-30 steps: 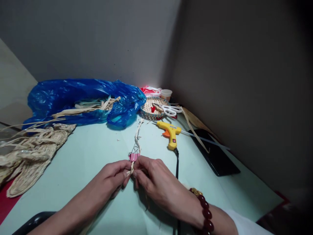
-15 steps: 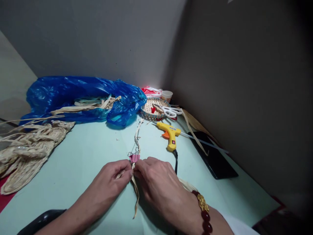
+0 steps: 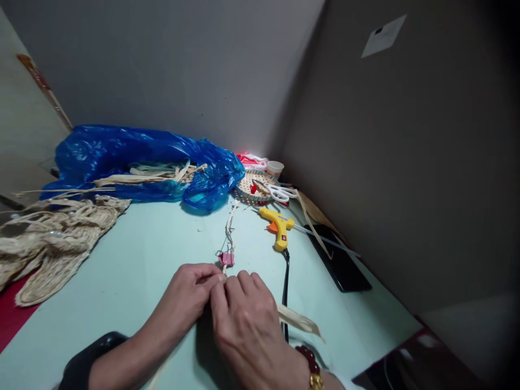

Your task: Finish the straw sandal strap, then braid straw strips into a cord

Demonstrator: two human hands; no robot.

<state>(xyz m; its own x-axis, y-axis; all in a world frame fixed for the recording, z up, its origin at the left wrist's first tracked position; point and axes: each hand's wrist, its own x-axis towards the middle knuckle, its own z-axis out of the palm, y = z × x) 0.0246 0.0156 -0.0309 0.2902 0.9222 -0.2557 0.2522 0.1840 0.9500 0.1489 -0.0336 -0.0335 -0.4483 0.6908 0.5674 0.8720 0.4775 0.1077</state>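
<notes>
A thin braid of pale dried plant-fibre strips [image 3: 229, 225] lies on the table, running away from me. A pink binder clip [image 3: 228, 259] is clamped on it, just beyond my fingertips. My left hand [image 3: 190, 292] pinches the strips right below the clip. Pressed against it, my right hand [image 3: 246, 314] has its fingers curled over the strips, hiding most of what they grip. One flat strip [image 3: 300, 320] sticks out to the right from behind my right hand. Another thin strip [image 3: 159, 374] shows below my left forearm.
A yellow glue gun [image 3: 280, 227] lies right of the braid, its cord running towards me. Behind it are white-handled scissors [image 3: 280, 193] on a woven basket [image 3: 244, 192]. A black tablet-like slab [image 3: 345, 265] lies right. A blue plastic bag [image 3: 150, 143] and woven fibre pieces [image 3: 69, 244] are left.
My right hand has rolled over towards the left, its fingers now pointing down. The strip hanging between my hands has gone from there, and a strip shows more plainly on the right. The view has shifted.
</notes>
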